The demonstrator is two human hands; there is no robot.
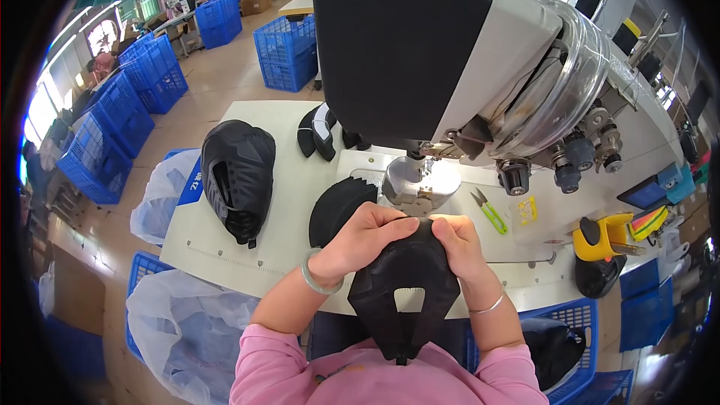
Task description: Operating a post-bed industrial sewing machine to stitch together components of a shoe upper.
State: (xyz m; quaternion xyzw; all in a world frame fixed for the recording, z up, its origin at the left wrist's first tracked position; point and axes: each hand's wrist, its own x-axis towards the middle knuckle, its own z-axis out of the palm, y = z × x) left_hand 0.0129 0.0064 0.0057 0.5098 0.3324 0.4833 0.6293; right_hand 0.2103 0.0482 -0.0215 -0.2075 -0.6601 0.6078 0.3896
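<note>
A black shoe upper [401,261] is gripped at its far edge between my two hands, its narrow end hanging toward me. My left hand [369,234], with a pale bangle on its wrist, pinches the upper with the thumb on top. Closed on the other side of the same edge is my right hand [459,246], a thin bracelet on that wrist. Just beyond my fingers stands the metal post [421,186] of a sewing machine [405,45]. The needle area is partly hidden by the machine head. Left of the post lies a fanned stack of black curved pieces [341,211].
On the white table [289,180] lie a finished-looking black shoe upper [247,172], black-and-white curved pieces [321,131], green-handled thread snips [491,214] and a yellow holder [604,238]. A bag-lined blue crate [137,277] sits lower left, another blue crate [587,330] lower right.
</note>
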